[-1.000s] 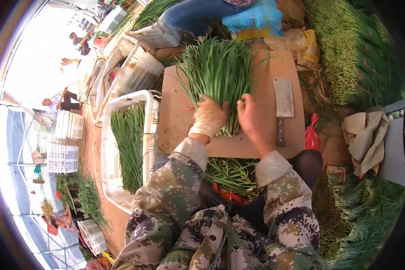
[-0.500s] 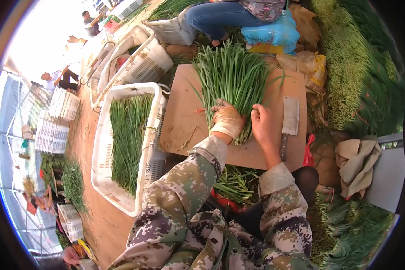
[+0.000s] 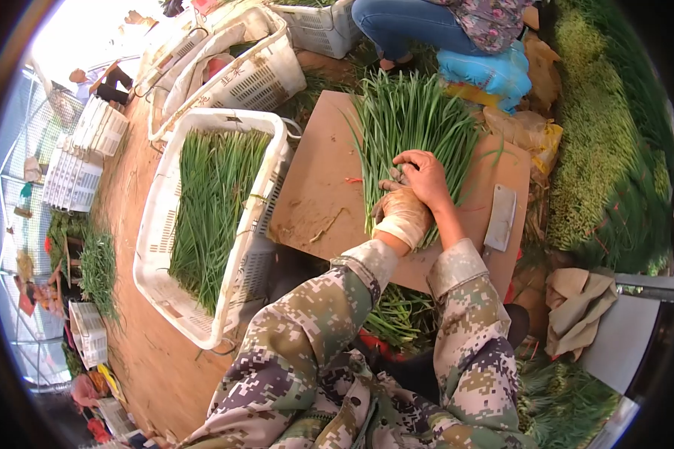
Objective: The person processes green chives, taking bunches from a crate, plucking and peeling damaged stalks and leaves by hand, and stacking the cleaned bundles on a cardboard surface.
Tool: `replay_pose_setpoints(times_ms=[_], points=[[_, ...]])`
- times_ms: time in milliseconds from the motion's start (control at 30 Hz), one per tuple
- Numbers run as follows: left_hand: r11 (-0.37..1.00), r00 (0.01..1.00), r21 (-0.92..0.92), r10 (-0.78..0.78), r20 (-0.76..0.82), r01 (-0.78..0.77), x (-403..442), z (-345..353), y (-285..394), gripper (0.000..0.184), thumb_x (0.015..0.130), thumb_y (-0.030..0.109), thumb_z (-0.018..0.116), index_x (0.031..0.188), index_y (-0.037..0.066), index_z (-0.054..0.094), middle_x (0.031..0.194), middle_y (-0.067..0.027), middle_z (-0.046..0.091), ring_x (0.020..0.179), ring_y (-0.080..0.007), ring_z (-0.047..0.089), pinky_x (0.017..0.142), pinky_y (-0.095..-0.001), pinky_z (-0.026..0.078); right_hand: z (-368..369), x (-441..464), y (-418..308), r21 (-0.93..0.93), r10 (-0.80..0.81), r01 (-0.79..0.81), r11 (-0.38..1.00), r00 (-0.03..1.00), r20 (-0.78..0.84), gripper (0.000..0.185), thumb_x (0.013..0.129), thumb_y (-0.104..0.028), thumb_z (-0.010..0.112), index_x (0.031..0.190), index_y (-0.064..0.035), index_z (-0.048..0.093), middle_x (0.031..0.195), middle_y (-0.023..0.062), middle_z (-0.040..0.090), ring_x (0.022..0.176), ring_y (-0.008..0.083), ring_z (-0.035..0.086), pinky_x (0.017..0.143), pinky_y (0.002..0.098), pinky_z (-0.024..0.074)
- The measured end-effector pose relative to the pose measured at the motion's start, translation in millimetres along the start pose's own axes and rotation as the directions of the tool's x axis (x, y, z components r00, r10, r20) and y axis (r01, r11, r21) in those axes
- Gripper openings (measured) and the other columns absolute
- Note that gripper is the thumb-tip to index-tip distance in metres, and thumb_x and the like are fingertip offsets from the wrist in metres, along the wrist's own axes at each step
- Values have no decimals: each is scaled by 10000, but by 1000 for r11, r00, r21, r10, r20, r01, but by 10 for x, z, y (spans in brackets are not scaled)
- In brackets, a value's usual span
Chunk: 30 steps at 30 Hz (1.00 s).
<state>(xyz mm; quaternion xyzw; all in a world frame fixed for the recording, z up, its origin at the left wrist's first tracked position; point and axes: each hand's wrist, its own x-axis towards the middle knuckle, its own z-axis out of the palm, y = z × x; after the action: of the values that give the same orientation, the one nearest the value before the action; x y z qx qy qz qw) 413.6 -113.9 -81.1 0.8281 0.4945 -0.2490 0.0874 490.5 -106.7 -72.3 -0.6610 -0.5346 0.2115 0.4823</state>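
Observation:
A thick bunch of garlic chives lies on a brown board, its leaf tips fanned away from me. My left hand, wrapped across the palm in a pale covering, is closed around the lower part of the bunch. Over the bunch, my right hand bends its fingers at the left fingertips; what they pinch, if anything, is hidden. To the right on the board rests a cleaver, touched by neither hand. More cut green stalks show below the board's near edge.
Left of the board stands a white crate filled with chives. Another white crate is behind it. A person in jeans sits at the far side, beside a blue bag. Piled greens line the right.
My right hand has moved left from beside the bunch to on top of it, meeting the left fingers. My left hand keeps its hold. The whole view has shifted somewhat.

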Motion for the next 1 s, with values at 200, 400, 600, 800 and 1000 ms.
replay_pose_setpoints(times_ms=[200, 400, 600, 800, 1000], points=[[1000, 1000, -4, 8, -29, -8, -125, -178, -23, 640, 909, 402, 562, 1446, 76, 438, 1515, -317, 305, 1290, -562, 421, 681, -591, 563, 47, -39, 3, 30, 34, -32, 999, 998, -53, 178, 798, -20, 591, 901, -58, 731, 964, 83, 715, 985, 271, 626, 911, 372, 489], [998, 993, -20, 58, -103, -60, -270, -339, -154, 741, 896, 410, 577, 1494, 40, 345, 1551, -313, 243, 1357, -556, 340, 755, -582, 565, 37, 71, 38, 176, 118, -118, 977, 993, 12, 189, 807, 10, 571, 901, -28, 730, 916, 93, 721, 850, 196, 670, 807, 308, 514], [931, 980, -347, 50, -194, -116, -715, -588, -415, 809, 889, 400, 567, 1465, -96, 291, 1514, -344, 297, 1153, -473, 599, 776, -513, 572, 36, 70, 43, 111, 88, -89, 990, 996, 15, 219, 764, -14, 569, 903, -39, 736, 919, 101, 723, 824, 217, 684, 776, 311, 525], [811, 884, -500, 43, -465, -303, -1326, -710, -1005, 535, 824, 320, 685, 1259, 47, 533, 1168, -275, 594, 889, -402, 674, 734, -500, 548, -11, 117, -18, -101, 10, -3, 995, 998, 60, 240, 779, -72, 577, 948, -73, 747, 921, 123, 718, 843, 249, 686, 784, 358, 525], [723, 924, -651, -48, -380, -231, -997, -160, -1518, 357, 850, 262, 598, 1105, 29, 689, 1031, -213, 701, 970, -371, 671, 873, -431, 524, -84, 135, -537, -197, 151, -131, 972, 984, 91, 271, 831, -116, 610, 1073, -55, 715, 1036, 153, 718, 924, 280, 687, 846, 373, 521]])
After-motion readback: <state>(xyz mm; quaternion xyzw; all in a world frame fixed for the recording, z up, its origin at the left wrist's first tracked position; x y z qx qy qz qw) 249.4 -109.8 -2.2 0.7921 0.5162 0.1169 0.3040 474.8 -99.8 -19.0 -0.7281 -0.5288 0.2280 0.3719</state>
